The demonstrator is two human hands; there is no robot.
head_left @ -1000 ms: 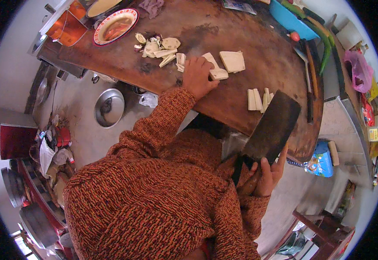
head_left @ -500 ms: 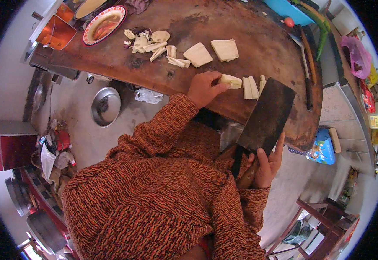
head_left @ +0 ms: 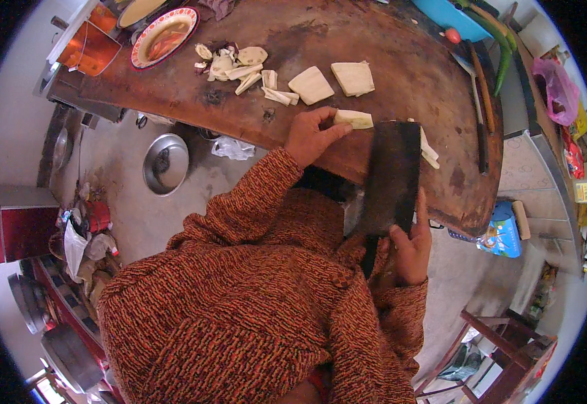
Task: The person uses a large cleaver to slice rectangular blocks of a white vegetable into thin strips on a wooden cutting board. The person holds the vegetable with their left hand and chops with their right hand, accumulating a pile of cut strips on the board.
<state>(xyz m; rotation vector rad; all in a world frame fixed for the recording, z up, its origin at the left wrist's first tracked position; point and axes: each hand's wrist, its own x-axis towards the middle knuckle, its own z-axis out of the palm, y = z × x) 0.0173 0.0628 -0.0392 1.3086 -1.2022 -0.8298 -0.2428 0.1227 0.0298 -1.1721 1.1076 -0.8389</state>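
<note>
My left hand (head_left: 310,138) pinches a pale peeled eggplant piece (head_left: 354,120) near the table's front edge. My right hand (head_left: 411,248) is closed round the handle of a dark, broad cleaver (head_left: 393,178), whose far end lies just right of that piece. Pale cut strips (head_left: 429,149) rest past the blade, partly hidden by it. Farther off are two squarish eggplant slabs (head_left: 311,85), some short sticks (head_left: 277,92), and a heap of trimmings with dark purple peel (head_left: 223,64).
On the brown wooden table (head_left: 266,40) stand a red-rimmed plate (head_left: 192,21) at far left and a blue basin (head_left: 452,19) at far right. A tomato (head_left: 452,36) and long-handled utensils (head_left: 480,114) lie at right. A metal bowl (head_left: 174,145) sits on the floor.
The cleaver has swung left and more upright, moving between the held piece and the strips. The strips now lie farther right, and the held piece has shifted slightly.
</note>
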